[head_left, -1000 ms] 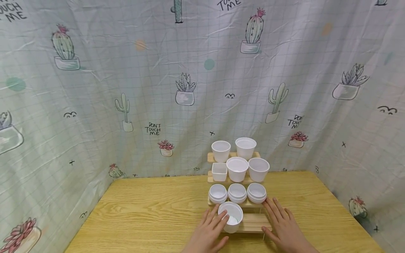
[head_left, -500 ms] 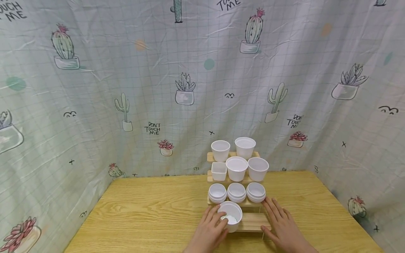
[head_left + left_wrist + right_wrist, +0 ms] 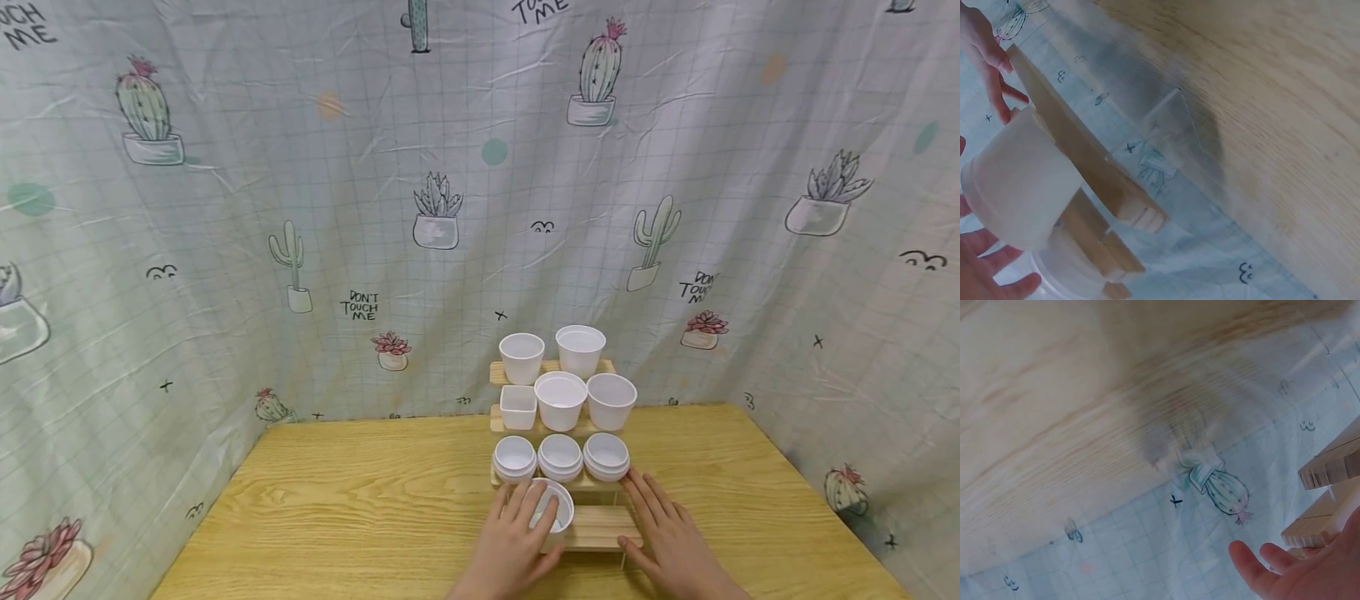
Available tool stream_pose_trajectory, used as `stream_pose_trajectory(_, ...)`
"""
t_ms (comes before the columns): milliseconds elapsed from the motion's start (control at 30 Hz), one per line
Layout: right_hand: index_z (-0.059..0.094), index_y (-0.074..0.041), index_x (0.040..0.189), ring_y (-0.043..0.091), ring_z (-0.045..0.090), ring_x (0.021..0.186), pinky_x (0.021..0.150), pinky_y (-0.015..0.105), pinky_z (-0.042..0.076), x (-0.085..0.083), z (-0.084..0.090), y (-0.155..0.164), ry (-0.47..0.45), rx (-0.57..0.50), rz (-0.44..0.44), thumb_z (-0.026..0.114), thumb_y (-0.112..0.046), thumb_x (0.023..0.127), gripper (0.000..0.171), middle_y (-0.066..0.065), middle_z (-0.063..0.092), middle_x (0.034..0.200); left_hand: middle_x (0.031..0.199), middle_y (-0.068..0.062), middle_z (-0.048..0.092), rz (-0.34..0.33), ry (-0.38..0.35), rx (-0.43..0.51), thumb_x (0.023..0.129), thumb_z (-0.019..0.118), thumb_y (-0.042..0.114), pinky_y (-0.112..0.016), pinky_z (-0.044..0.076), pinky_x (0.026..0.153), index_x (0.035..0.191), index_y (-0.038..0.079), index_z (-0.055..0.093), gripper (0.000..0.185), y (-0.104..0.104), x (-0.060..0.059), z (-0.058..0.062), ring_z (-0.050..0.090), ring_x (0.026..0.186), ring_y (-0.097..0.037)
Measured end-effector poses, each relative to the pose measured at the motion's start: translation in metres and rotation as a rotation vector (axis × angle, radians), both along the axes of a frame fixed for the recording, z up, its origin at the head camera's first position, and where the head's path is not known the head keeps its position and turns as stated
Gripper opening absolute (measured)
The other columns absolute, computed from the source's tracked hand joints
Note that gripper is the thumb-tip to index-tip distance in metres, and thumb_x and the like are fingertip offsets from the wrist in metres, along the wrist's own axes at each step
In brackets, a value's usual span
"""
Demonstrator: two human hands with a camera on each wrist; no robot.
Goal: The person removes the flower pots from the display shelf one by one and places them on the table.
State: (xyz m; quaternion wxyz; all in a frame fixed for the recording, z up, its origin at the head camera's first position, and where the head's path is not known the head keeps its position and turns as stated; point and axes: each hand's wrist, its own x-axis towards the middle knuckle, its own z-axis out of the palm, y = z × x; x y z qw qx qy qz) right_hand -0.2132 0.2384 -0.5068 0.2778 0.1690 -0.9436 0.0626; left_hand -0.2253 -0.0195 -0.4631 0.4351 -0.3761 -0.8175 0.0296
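1) Head: at the wooden stand's (image 3: pixel 606 527) lowest step, left end, in front of three small jars (image 3: pixel 560 460), reaching over the white pot (image 3: pixel 564 521) with the left hand (image 3: pixel 513 540), loosely spread; at the right end, with the right hand (image 3: pixel 671 533), outstretched
2) Left wrist: beside the pot's wall, with fingers (image 3: pixel 1022 289) relaxed
3) Right wrist: by the step ends, against cactus-print curtain (image 3: pixel 1116 550), with fingers extended
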Motion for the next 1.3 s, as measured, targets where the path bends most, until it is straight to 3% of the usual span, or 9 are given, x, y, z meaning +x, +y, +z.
stream_pose_trajectory(233, 0.019, -0.017, 0.143, 0.026, 0.031, 0.126, 0.081, 0.049, 0.043, 0.001, 0.0, -0.002, -0.024, -0.022, -0.002, 0.059, -0.047, 0.079, 0.081, 0.005, 0.027, 0.145, 0.125, -0.007, 0.05, 0.053, -0.024, -0.052, 0.076, 0.053, 0.055, -0.044, 0.04, 0.091, 0.121, 0.029, 0.05, 0.052, 0.007, -0.002, -0.006, 0.045, 0.119, -0.026)
stream_pose_trajectory(500, 0.02, -0.016, 0.143, 0.032, 0.037, 0.12, 0.079, 0.05, 0.044, 0.002, 0.0, -0.002, -0.017, -0.034, 0.009, 0.061, -0.046, 0.077, 0.082, 0.005, 0.028, 0.145, 0.125, -0.011, 0.049, 0.0, 0.002, -0.032, 0.072, 0.059, 0.053, -0.046, 0.039, 0.092, 0.122, 0.031, 0.049, 0.055, 0.011, -0.002, -0.011, 0.045, 0.117, -0.03)
stream_pose_trajectory(667, 0.02, -0.016, 0.143, 0.032, 0.037, 0.121, 0.078, 0.051, 0.044, 0.002, 0.001, -0.002, -0.009, -0.04, 0.016, 0.061, -0.045, 0.078, 0.082, 0.004, 0.027, 0.146, 0.125, -0.012, 0.048, 0.005, 0.008, -0.01, 0.072, 0.059, 0.055, -0.044, 0.036, 0.095, 0.12, 0.033, 0.048, 0.054, 0.012, 0.0, -0.012, 0.047, 0.114, -0.029)
stream_pose_trajectory(1000, 0.022, -0.016, 0.142, 0.033, 0.037, 0.12, 0.079, 0.052, 0.044, 0.002, 0.0, -0.002, 0.004, -0.046, 0.016, 0.062, -0.043, 0.077, 0.081, 0.005, 0.028, 0.145, 0.117, -0.015, 0.053, 0.058, 0.004, 0.006, 0.067, 0.065, 0.053, -0.04, 0.046, 0.085, 0.114, 0.035, 0.051, 0.053, 0.012, 0.005, -0.016, 0.051, 0.107, -0.03)
stream_pose_trajectory(1300, 0.02, -0.017, 0.143, 0.031, 0.034, 0.122, 0.078, 0.051, 0.044, 0.001, -0.001, -0.002, -0.025, -0.044, 0.005, 0.061, -0.044, 0.078, 0.081, 0.003, 0.025, 0.146, 0.115, -0.014, 0.053, 0.026, 0.006, 0.04, 0.067, 0.067, 0.046, -0.04, 0.048, 0.077, 0.11, 0.035, 0.053, 0.047, 0.007, 0.009, -0.012, 0.052, 0.105, -0.034)
